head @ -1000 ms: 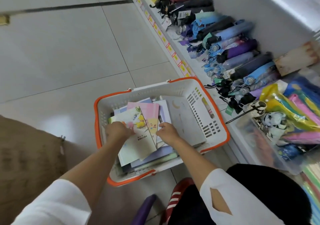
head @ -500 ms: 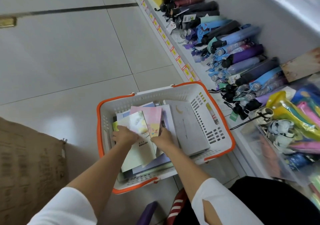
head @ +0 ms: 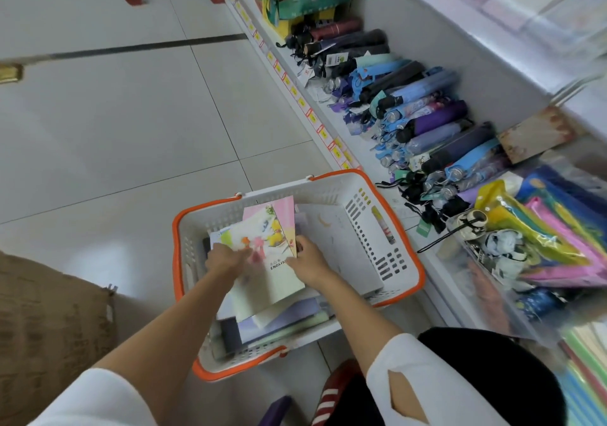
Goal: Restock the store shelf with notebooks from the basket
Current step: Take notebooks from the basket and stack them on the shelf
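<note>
The top notebook (head: 266, 271) is a thin soft-cover with a pale glossy face, a cartoon print and the word ENGLISH. It lies tilted on the loose pile of notebooks (head: 282, 319) inside the basket (head: 371, 228), not on the shelf (head: 331, 120). The right hand (head: 310, 259) pinches its right edge, thumb on top, along with a pink notebook (head: 282, 212) beneath it, apparently to lift several flat covers together. The left hand (head: 226, 259) rests on the left side of the cover. Its fingers are blurred, so whether it grips cannot be told; it probably steadies the slippery stack. The basket is white slotted plastic with an orange rim. It stands on smooth floor tiles (head: 115, 123) just beside the shelf, within easy reach. Folded umbrellas (head: 427, 103) in fabric sleeves line the shelf.
</note>
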